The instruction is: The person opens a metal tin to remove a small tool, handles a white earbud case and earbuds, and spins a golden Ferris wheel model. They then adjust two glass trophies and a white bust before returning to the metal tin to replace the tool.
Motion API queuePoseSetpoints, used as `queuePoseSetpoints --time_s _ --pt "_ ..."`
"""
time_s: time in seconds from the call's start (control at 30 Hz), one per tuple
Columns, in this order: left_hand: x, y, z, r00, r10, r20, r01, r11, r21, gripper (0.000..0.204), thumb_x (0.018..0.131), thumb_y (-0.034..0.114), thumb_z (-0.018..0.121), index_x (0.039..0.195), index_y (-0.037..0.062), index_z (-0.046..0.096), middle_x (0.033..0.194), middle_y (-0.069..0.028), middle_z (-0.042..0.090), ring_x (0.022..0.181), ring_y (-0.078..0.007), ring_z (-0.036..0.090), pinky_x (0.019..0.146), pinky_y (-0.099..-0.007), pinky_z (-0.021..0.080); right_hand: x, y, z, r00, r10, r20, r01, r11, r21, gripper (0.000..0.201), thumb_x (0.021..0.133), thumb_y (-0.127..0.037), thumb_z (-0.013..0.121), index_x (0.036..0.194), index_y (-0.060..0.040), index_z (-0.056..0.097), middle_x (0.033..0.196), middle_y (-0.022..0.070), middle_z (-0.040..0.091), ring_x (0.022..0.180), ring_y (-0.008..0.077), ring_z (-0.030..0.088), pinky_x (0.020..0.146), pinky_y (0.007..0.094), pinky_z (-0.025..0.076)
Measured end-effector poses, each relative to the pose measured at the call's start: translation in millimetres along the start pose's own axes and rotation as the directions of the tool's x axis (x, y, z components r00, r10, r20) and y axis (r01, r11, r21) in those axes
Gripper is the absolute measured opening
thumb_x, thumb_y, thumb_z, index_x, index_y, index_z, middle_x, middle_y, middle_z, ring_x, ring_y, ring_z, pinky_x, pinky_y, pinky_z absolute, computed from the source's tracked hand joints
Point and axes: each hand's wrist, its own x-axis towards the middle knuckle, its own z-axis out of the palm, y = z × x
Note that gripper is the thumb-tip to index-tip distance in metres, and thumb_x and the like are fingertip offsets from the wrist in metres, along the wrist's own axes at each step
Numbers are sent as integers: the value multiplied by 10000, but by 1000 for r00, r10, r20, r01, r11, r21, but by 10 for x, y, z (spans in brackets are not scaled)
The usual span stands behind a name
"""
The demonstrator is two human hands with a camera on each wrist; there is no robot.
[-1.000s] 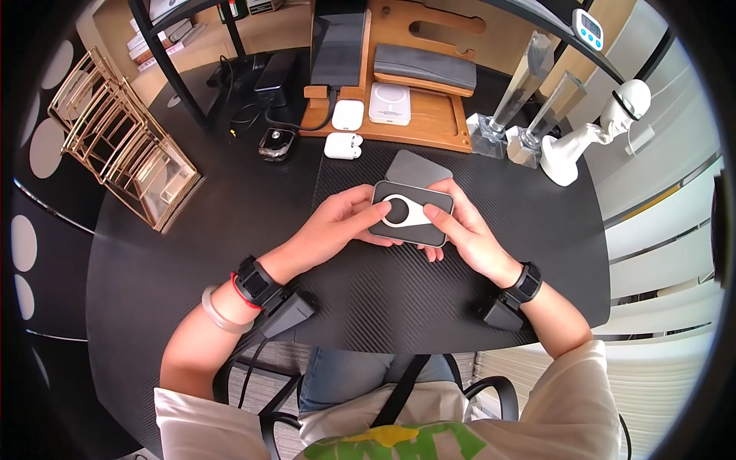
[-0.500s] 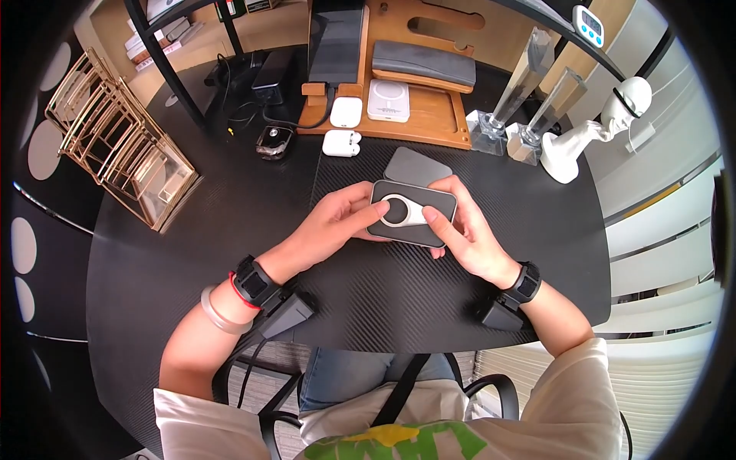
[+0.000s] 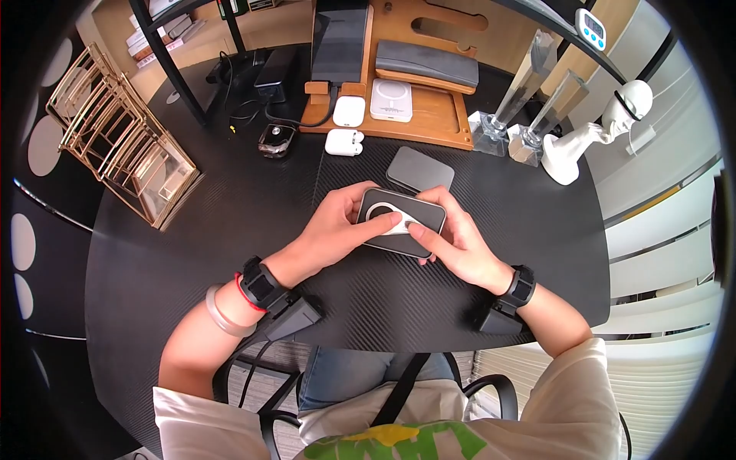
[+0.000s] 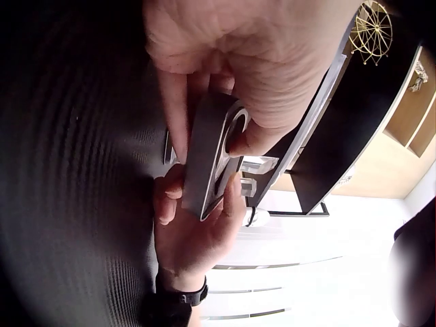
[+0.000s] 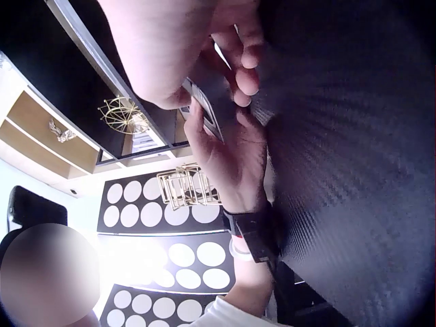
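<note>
Both hands hold a dark grey, round-cornered flat case [image 3: 423, 210] over the desk, tilted toward the head camera. A white ring piece with a tapering tab [image 3: 381, 205] lies on its upper face. My left hand [image 3: 331, 224] grips the left side, its thumb across the ring onto the tab. From the right, my right hand [image 3: 469, 247] grips the case with its thumb tip at the tab's end. The left wrist view shows the case's thick side [image 4: 204, 153] between fingers and thumbs. Just behind, a flat grey round-cornered plate [image 3: 420, 169] lies on the desk.
Behind are a white earbuds case [image 3: 343, 142], another white case [image 3: 349, 111] and a wooden stand [image 3: 441, 132] with a white charging block [image 3: 392, 100]. A gold wire rack [image 3: 123, 146] stands left; clear trophies [image 3: 525, 146] and a white figurine [image 3: 561, 161] stand right.
The case has moved slightly left and toward the body, showing more of the grey plate behind. My left thumb has slid from the ring toward the tab.
</note>
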Motion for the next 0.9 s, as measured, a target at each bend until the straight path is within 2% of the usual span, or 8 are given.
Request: queuePoseSetpoints --time_s 0.27,0.37,0.43,0.47,0.53,0.67,0.8,0.9 --pt "7 62 -11 999 -28 39 30 998 -56 302 903 180 717 1124 2 613 990 -21 674 887 -49 617 772 -209 504 -3 0 -5 1000 -4 -26 5 999 41 282 982 -183 599 1163 -47 432 985 80 635 709 89 636 560 233 547" --pt "20 -31 -35 999 5 52 -8 999 49 310 903 182 721 1132 3 610 1011 -25 676 890 -50 619 771 -207 500 -8 -103 -34 998 12 -61 -13 1000 -21 271 984 -175 591 1163 -40 439 863 61 632 671 84 619 537 243 508" --pt "9 -25 -24 1000 14 1 -14 1000 27 307 909 173 712 1138 1 603 1025 -32 676 904 -65 629 785 -223 520 14 -190 -209 989 -126 -81 75 884 -462 221 973 -141 577 1139 -35 476 713 37 591 609 93 578 526 268 457" --pt "11 -17 -19 998 19 -54 -19 1000 2 304 914 165 704 1145 0 596 1038 -40 676 917 -80 639 800 -239 540 67 -81 -319 935 -317 -161 196 838 -509 188 955 -122 566 1114 -35 517 601 21 530 543 116 527 533 297 431" --pt "19 42 -24 994 -1 -110 -9 996 -90 298 921 153 690 1153 -1 585 1056 -50 672 941 -98 646 821 -267 560 106 -158 -460 915 -304 -265 73 772 -632 312 881 -167 659 1131 -25 538 814 77 583 724 167 563 658 332 469" --pt "36 79 -111 984 -70 -162 42 985 -167 305 943 163 656 1197 21 563 1130 -62 664 1006 -131 659 846 -327 591 147 -1 -500 951 -268 -154 37 594 -804 657 765 -324 780 1260 12 507 1172 184 548 1099 327 512 965 416 437" --pt "22 83 -107 981 -85 -173 52 981 -188 315 973 232 606 1203 20 568 1140 -80 660 1026 -156 660 864 -336 585 195 106 -490 955 -282 -91 81 546 -834 668 781 -302 785 1308 -2 502 1168 173 573 1091 324 527 952 411 447" --pt "31 51 -184 982 -106 -159 38 923 -383 391 1016 334 491 1249 24 537 1192 -110 632 1086 -196 639 915 -376 565 200 157 -520 910 -328 -255 32 667 -744 587 799 -211 790 1289 -22 527 1161 161 603 1097 289 562 937 381 468"
